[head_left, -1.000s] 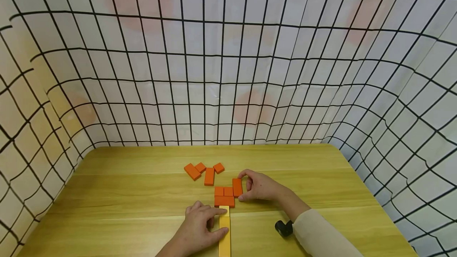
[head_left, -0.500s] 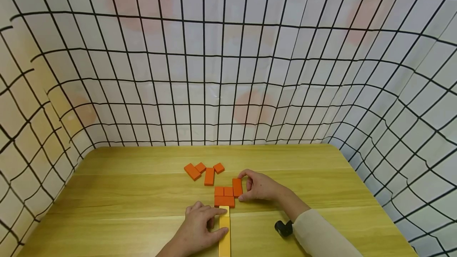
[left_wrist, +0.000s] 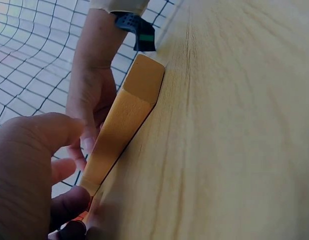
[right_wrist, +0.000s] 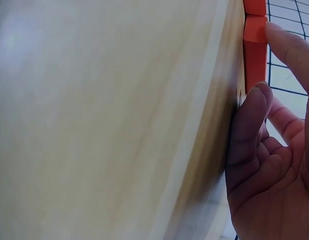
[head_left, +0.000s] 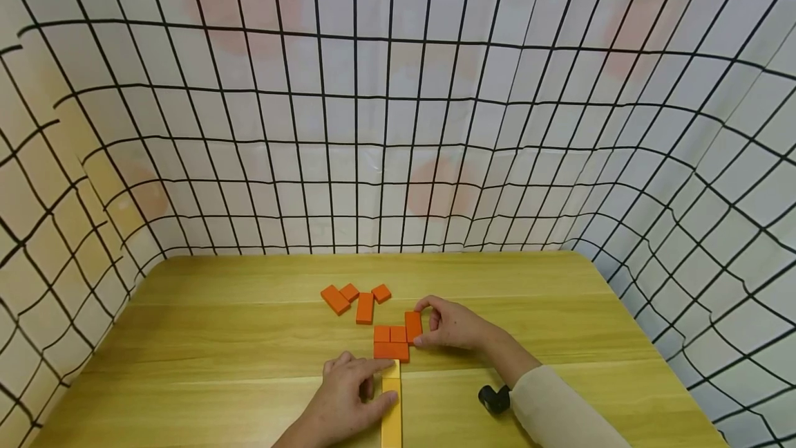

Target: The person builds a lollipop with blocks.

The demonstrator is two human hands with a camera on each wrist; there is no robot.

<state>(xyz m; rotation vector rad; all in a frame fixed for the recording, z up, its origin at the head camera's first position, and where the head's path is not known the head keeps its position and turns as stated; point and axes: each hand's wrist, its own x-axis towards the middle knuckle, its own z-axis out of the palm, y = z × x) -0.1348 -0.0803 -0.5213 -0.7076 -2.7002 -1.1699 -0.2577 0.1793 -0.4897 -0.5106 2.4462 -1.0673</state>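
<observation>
In the head view my right hand (head_left: pixel 454 325) pinches an upright orange block (head_left: pixel 413 327) by its two ends, with thumb and index finger. This block adjoins a group of orange blocks: two small ones (head_left: pixel 390 334) above a wide one (head_left: pixel 391 350). My left hand (head_left: pixel 344 393) lies left of a yellow row. Its extended index fingertip touches the small yellow block (head_left: pixel 395 370) at the row's far end, and its thumb rests at the long yellow block (head_left: pixel 391 424). The right wrist view shows fingertips at the orange block (right_wrist: pixel 255 57).
Beyond the group lie several loose orange blocks (head_left: pixel 365 308). All stand on a wooden table (head_left: pixel 218 365), with a white, black-lined grid backdrop (head_left: pixel 373 157) around its back and sides. A black device (head_left: pixel 494 399) sits at the right sleeve (head_left: pixel 560 406).
My left index finger and thumb have shifted slightly farther along the yellow row. The right thumb has edged a little left; the blocks look unmoved.
</observation>
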